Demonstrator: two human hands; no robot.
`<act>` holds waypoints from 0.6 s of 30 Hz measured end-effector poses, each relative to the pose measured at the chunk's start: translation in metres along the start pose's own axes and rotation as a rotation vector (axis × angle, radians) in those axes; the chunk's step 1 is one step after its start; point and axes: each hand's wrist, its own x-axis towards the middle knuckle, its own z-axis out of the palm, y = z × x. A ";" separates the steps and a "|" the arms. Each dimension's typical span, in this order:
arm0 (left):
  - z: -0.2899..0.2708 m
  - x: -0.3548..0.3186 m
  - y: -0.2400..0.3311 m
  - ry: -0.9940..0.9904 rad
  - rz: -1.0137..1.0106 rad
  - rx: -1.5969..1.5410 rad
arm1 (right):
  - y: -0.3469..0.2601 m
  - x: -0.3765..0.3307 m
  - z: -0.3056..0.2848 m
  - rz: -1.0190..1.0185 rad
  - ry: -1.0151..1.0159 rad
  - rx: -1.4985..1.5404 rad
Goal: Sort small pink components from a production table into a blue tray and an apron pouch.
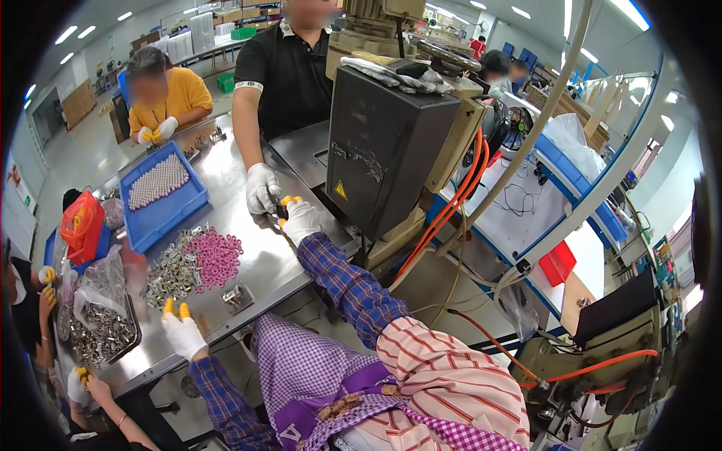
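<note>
My left hand [183,334], in a white glove with yellow fingertips, reaches over the steel table [259,274]. Its fingers point forward, apart, at the near edge of a pile of small metal parts [171,274]. Pink rings [216,257] are heaped against that pile. My right hand [302,222], gloved the same way, is stretched across to a co-worker's gloved hand [262,188]. Its fingers are bent around a small dark thing between the two hands, too covered to name. A small metal block [238,298] sits to the right of my left hand.
A blue tray [164,197] holds rows of pale pink-white pieces. Beyond my right arm stands a dark machine box [391,143] with orange hoses [459,199]. At the left are a tray of metal parts [101,331] and a red bag [81,222]. Other people work around the table.
</note>
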 end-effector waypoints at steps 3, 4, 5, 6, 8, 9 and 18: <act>-0.006 0.009 -0.008 -0.027 -0.024 0.154 | 0.002 0.002 0.006 -0.015 0.047 0.023; -0.008 0.013 -0.011 -0.033 -0.032 0.207 | 0.001 0.004 0.007 -0.023 0.064 0.032; -0.009 0.017 -0.013 -0.040 -0.036 0.259 | 0.001 0.008 0.010 -0.024 0.062 0.028; -0.010 0.020 -0.016 -0.048 -0.040 0.310 | 0.002 0.011 0.012 -0.015 0.055 0.017; -0.010 0.026 -0.019 -0.064 -0.047 0.413 | 0.003 0.020 0.016 0.003 0.043 -0.005; -0.009 0.029 -0.020 -0.072 -0.050 0.463 | 0.004 0.025 0.018 0.012 0.038 -0.017; 0.003 0.027 -0.040 0.057 -0.045 0.305 | -0.014 0.013 0.002 0.207 -0.098 0.315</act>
